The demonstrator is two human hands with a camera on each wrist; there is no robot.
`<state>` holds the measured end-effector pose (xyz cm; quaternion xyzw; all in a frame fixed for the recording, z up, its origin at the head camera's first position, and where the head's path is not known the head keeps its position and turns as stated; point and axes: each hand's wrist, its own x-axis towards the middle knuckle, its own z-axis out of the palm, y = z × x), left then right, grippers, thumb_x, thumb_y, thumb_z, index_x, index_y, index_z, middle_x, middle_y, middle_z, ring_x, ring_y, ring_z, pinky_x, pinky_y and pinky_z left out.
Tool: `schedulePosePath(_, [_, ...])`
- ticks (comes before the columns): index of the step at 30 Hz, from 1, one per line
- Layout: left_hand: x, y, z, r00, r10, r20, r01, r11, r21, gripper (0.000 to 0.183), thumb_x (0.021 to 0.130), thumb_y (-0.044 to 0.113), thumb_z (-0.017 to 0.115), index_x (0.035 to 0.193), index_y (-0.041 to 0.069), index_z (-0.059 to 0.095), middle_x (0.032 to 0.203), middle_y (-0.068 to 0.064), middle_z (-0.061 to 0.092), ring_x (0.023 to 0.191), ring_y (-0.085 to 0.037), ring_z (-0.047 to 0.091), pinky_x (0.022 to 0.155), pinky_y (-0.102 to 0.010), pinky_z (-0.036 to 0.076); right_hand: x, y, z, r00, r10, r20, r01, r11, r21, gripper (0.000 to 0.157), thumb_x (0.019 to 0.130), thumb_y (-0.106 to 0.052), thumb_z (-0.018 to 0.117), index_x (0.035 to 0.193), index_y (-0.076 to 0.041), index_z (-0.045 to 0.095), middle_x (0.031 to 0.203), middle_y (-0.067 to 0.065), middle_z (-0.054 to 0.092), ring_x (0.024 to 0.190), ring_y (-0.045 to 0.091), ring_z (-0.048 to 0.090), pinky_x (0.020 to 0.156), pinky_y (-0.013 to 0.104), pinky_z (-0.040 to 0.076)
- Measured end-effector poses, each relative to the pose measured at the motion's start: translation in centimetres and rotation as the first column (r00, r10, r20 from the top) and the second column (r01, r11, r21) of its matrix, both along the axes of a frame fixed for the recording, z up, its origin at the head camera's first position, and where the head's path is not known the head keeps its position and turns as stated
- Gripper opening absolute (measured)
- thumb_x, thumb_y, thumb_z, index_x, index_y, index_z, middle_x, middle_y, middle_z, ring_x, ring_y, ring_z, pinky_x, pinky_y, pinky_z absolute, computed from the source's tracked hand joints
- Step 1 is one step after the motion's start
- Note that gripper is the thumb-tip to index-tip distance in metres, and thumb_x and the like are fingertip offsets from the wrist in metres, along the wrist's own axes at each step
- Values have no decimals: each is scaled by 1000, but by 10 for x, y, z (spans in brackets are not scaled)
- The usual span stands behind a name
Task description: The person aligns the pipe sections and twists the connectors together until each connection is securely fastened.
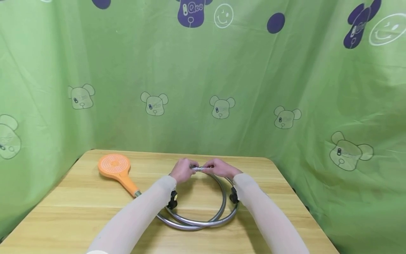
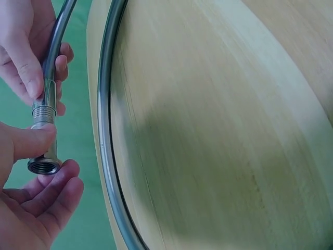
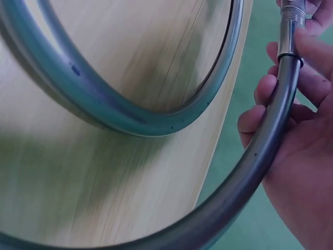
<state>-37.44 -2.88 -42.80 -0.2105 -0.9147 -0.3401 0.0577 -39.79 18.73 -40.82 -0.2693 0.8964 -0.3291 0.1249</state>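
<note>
A long silver shower hose (image 1: 224,199) loops over the wooden table. My left hand (image 1: 183,170) pinches the metal nut (image 2: 46,154) at the hose's end between thumb and fingers; the nut's threaded opening faces outward in the left wrist view. Just behind that, my right hand (image 1: 220,168) grips the metal sleeve (image 3: 287,40) and the adjoining hose. A short ringed or threaded section (image 2: 43,111) shows between the two hands. To the left, an orange shower head (image 1: 115,165) lies face up, its handle joined to the hose's other end.
The wooden table (image 1: 79,208) has rounded back corners. Green curtains (image 1: 190,70) with bear prints hang behind it and along both sides. Hose coils lie beneath and between the forearms. A small black device (image 1: 172,200) sits on each wrist.
</note>
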Motion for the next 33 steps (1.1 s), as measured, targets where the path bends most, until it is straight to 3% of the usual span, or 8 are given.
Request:
schedulePosePath(7, [-1,1,1,1000,-18,-5,18,1000,7,30,86,8,76,115,16,76,105,-4,76,90,-17,65,81,-34,55,-2,-1,-4,999,-17,-27,15,998,-68,17,88,-8,75,102,-8,65,91,5,61,83,18,55,75,31,47])
schedulePosePath(13, [-1,1,1,1000,-14,-15,15,1000,4,26,86,8,76,110,19,77,100,-2,76,86,-15,64,78,-31,55,-2,2,-2,1000,-7,-24,6,998,-57,13,92,-18,73,103,-11,70,97,6,65,90,21,56,79,33,45])
schedulePosePath(19, [-1,0,0,1000,-9,-1,9,1000,16,23,86,7,76,106,19,78,97,-1,75,83,-14,62,74,-30,53,-2,3,2,999,-20,46,21,1000,-13,27,97,-33,67,112,-13,76,111,5,68,102,30,59,81,35,48])
schedulePosePath(27, [0,0,3,1000,-1,13,1,1000,12,30,87,8,76,115,18,76,105,-4,75,84,-15,62,76,-31,53,-3,-2,0,1000,-8,16,9,997,-76,18,90,-10,74,103,-4,64,92,6,59,83,18,51,73,29,44])
schedulePosePath(33, [0,-1,3,1000,4,11,-4,1000,15,27,87,8,76,113,17,77,104,-3,76,88,-16,64,80,-33,55,-3,0,2,1000,-3,17,4,999,-50,20,97,-21,68,106,-4,70,99,15,64,86,20,54,75,31,46])
